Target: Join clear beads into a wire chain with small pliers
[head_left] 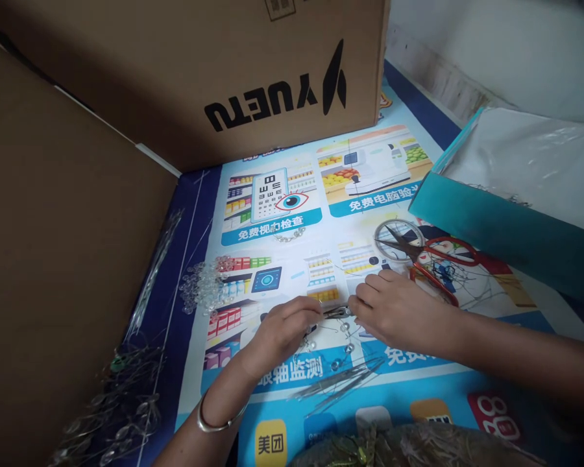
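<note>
My left hand (288,324) is closed in a pinch, its fingertips at a thin wire strand with clear beads (344,329). My right hand (396,311) is curled shut just to the right, knuckles up. A slim dark metal piece (337,312) shows between the two hands; its kind and which hand grips it are unclear. The beaded strand hangs in a loop below, on the printed table cover. Red-handled scissors (431,250) lie partly open beyond my right hand, over a round clear-rimmed dish (387,256). Several straight wires (338,383) lie in front of my hands.
A pile of clear beads (204,285) sits at the left, with a short beaded piece (289,237) farther back. Wire bundles (153,279) and looped beaded wires (121,415) line the left edge. Large cardboard boxes (272,52) wall the back and left. A teal box (506,227) stands right.
</note>
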`<action>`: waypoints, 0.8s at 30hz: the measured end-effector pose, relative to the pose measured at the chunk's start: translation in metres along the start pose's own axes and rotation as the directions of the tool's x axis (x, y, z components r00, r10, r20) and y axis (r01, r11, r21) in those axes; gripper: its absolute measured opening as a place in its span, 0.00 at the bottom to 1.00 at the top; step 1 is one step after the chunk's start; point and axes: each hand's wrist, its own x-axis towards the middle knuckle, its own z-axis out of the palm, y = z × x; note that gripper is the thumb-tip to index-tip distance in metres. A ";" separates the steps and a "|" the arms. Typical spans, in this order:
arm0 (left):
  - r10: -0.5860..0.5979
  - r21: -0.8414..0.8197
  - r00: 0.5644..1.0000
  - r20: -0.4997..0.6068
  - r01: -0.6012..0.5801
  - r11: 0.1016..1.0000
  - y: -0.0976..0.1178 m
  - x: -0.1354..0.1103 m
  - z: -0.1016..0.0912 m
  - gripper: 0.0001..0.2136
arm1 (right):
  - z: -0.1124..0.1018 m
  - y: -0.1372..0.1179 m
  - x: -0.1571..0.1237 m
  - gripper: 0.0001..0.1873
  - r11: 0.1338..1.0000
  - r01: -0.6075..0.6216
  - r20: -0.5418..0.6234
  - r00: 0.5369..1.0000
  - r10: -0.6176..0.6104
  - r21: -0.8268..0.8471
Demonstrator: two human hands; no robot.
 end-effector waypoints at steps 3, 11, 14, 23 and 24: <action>0.005 0.023 1.000 0.000 -0.005 1.000 0.000 0.000 0.001 0.11 | 0.000 -0.001 0.000 0.11 1.000 -0.008 -0.002 1.000 0.008 0.005; 0.118 0.241 0.993 0.019 -0.119 0.963 -0.003 -0.002 0.003 0.08 | 0.000 -0.003 0.000 0.10 0.997 -0.064 0.002 0.998 0.064 0.043; 0.182 0.321 0.983 0.032 -0.182 0.929 0.001 0.000 0.000 0.07 | 0.001 -0.003 0.000 0.10 0.997 -0.067 0.005 0.998 0.067 0.048; 0.284 0.433 0.954 0.099 -0.298 0.851 0.010 0.004 -0.008 0.06 | 0.002 -0.003 0.000 0.11 0.996 -0.076 0.001 0.997 0.076 0.044; 0.283 0.428 0.955 0.090 -0.294 0.855 0.010 0.004 -0.008 0.06 | 0.002 -0.003 0.000 0.10 0.996 -0.078 0.001 0.997 0.078 0.045</action>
